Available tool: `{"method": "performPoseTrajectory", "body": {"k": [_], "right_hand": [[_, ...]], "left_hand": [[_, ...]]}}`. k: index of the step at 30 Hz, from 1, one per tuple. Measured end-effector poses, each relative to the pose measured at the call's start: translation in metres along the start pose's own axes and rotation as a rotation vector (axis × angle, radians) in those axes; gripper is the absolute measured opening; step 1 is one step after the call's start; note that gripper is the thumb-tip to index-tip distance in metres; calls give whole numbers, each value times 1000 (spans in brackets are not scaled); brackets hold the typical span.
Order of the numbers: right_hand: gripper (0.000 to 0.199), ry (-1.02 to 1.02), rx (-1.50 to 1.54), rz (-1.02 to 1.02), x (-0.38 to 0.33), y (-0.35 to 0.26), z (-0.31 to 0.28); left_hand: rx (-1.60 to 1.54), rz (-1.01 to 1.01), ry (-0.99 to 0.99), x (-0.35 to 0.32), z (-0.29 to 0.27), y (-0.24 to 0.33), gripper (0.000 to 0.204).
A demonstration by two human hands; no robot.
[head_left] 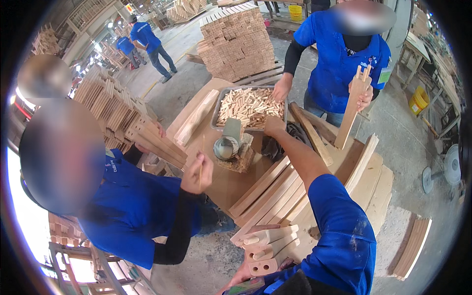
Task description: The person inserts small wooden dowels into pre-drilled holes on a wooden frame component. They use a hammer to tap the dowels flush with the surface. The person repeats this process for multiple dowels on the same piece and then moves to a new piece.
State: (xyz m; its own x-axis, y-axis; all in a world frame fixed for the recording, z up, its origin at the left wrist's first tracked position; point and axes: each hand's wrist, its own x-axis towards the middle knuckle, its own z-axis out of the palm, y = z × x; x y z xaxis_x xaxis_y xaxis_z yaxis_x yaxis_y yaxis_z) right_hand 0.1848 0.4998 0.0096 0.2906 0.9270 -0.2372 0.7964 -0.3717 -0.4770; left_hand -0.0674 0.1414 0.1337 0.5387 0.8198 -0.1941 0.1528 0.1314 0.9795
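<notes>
My right hand (275, 126) reaches to the near right corner of a grey tray (215, 118) heaped with short wooden dowels (246, 105). Its fingers look curled, and what they hold, if anything, is hidden. Close to my body, my left hand (241, 273) is wrapped round several wooden slats (275, 250) bundled together. Dowels stick out of the ends of the upper slats, while the lowest one shows two open holes in its end.
A glue container (226, 147) stands on a messy block before the tray. Loose slats (275, 189) lie on the table. A co-worker on the left holds a thin stick (200, 172); another, across, holds a slat with dowels (355, 105). Stacked wood (238, 46) stands behind.
</notes>
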Motion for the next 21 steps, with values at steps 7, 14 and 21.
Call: {"method": "performPoseTrajectory", "body": {"k": [7, 14, 21], "right_hand": [[23, 0, -10, -257, 23, 29, -5], [22, -39, -238, -335, 31, 16, -8], [23, 319, 31, -389, 17, 24, -7]], "left_hand": [[12, 4, -23, 8, 0, 2, 73], [25, -27, 0, 8, 4, 1, 73], [35, -9, -24, 4, 8, 0, 74]]}}
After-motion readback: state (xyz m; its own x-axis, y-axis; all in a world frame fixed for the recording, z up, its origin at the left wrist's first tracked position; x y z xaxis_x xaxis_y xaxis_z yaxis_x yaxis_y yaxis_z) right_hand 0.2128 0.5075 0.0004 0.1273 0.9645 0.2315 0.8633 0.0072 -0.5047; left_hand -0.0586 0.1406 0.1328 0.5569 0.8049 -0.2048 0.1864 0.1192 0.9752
